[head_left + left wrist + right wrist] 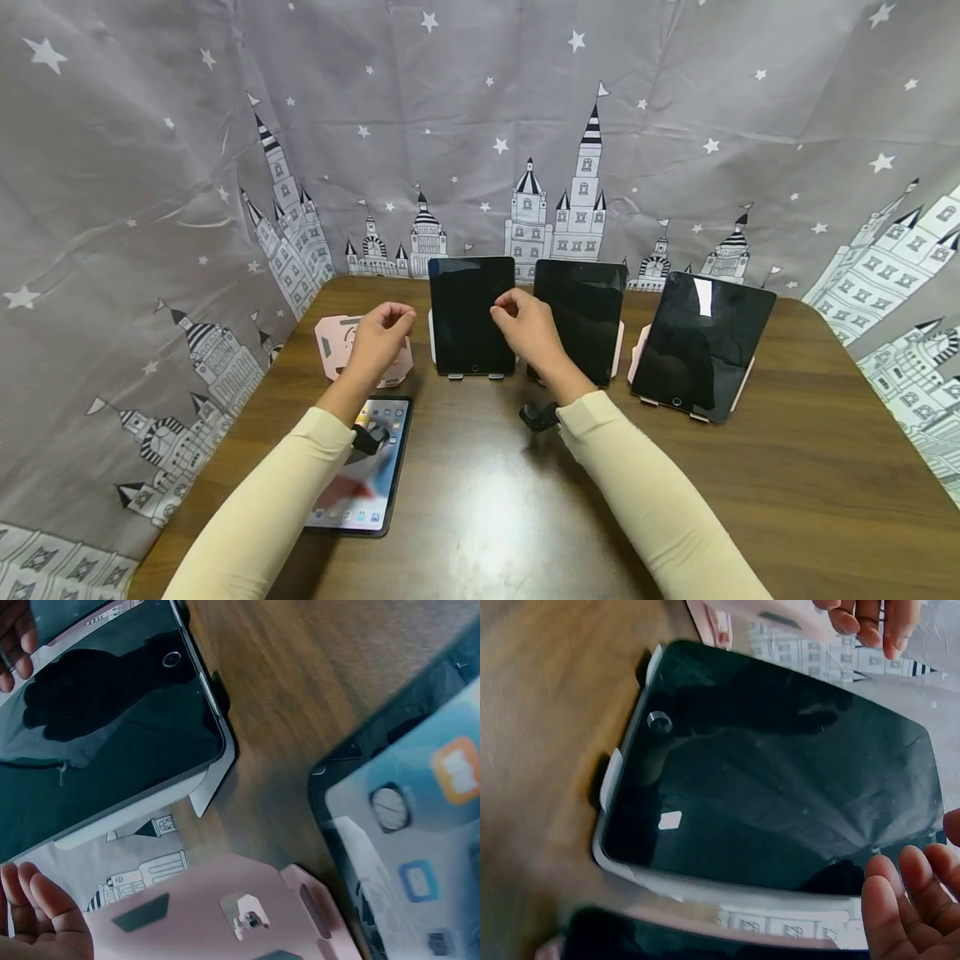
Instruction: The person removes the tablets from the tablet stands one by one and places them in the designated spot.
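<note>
My left hand [378, 337] hovers over a pink tablet stand [330, 343], its fingers loosely bent and nothing between them. In front of a dark tablet [468, 312] that leans upright on a white stand [611, 780], my right hand [528, 329] is raised with thumb and fingers bent. The right wrist view shows those fingers [885, 907] empty, near the tablet's upper end. A lit tablet [378, 492] with app icons lies flat on the table below my left forearm, which partly covers it.
Two more dark tablets lean on pink stands to the right: a middle tablet [581, 312], partly behind my right hand, and a tilted tablet [701, 342]. The brown wooden table [817, 450] meets a grey curtain [450, 100] printed with castles and stars. Black wrist cameras hang below both wrists.
</note>
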A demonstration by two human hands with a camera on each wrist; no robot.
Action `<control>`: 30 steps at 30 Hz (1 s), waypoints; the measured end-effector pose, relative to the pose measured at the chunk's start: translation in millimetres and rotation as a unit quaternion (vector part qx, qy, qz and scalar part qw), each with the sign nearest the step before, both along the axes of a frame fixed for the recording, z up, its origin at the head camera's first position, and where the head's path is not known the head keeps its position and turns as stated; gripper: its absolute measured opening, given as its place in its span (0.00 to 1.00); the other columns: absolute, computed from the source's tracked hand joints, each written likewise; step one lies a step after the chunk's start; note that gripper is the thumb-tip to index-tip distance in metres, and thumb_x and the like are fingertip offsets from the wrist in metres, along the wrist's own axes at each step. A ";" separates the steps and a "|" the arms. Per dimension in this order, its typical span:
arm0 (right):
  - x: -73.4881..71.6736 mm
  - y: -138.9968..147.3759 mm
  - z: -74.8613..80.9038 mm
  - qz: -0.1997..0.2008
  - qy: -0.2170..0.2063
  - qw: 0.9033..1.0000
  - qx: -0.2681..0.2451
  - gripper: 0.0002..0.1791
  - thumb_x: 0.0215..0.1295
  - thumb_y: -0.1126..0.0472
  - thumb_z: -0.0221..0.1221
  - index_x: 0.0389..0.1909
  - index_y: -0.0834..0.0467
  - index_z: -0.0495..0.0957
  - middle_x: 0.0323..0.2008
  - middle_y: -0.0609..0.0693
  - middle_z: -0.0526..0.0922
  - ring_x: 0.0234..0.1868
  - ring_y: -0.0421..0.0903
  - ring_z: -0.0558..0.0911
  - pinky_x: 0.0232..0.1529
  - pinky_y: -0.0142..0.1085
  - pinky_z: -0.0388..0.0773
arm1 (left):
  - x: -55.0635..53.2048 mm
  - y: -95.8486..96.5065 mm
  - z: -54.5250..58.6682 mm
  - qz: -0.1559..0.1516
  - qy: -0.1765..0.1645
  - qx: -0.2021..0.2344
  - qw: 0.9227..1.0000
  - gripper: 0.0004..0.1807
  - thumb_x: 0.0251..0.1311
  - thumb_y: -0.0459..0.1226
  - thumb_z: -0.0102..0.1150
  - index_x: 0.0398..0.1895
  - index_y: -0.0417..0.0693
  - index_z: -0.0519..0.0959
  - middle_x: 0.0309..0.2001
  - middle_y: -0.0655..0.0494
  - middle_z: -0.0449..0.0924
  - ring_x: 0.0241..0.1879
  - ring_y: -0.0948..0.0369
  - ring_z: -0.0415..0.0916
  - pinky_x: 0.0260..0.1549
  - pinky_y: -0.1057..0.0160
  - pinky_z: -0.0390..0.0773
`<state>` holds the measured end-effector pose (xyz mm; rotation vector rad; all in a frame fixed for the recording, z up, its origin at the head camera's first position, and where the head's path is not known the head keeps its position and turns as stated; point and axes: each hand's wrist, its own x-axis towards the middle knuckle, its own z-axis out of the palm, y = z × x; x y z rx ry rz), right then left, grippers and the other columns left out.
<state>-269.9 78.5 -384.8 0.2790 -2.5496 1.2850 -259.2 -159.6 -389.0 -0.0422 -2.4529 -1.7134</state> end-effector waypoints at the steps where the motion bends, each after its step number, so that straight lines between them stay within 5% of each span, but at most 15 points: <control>1: -2.0 2.6 2.8 -0.002 0.006 1.000 0.005 0.07 0.61 0.55 0.57 0.36 0.54 0.78 0.31 0.47 0.79 0.32 0.44 0.75 0.35 0.38 0.73 | -2.9 2.9 0.8 0.002 0.005 0.014 1.000 0.13 0.61 0.41 0.55 0.41 0.39 0.76 0.29 0.52 0.73 0.28 0.57 0.71 0.20 0.72 0.71; 8: -7.3 14.0 17.2 -0.021 0.024 0.999 0.028 0.09 0.61 0.56 0.56 0.38 0.57 0.76 0.34 0.50 0.80 0.36 0.45 0.77 0.38 0.40 0.74 | -17.0 18.2 1.8 0.030 0.043 0.035 0.998 0.12 0.59 0.38 0.56 0.41 0.38 0.77 0.31 0.50 0.75 0.31 0.62 0.70 0.26 0.71 0.71; 20: -10.2 16.8 20.5 -0.041 0.027 0.997 0.056 0.17 0.62 0.56 0.56 0.49 0.59 0.71 0.44 0.52 0.78 0.42 0.49 0.78 0.43 0.45 0.74 | -25.1 28.8 -3.1 0.065 0.065 0.017 0.996 0.11 0.58 0.38 0.56 0.42 0.41 0.77 0.39 0.50 0.76 0.37 0.58 0.72 0.36 0.65 0.71; 30: -18.7 12.0 14.7 -0.061 0.036 0.994 0.088 0.17 0.63 0.57 0.55 0.51 0.58 0.72 0.44 0.52 0.81 0.43 0.51 0.79 0.43 0.45 0.74 | -29.0 31.8 -2.6 0.056 0.059 0.022 0.996 0.13 0.59 0.38 0.56 0.46 0.43 0.75 0.43 0.51 0.76 0.41 0.57 0.73 0.41 0.62 0.73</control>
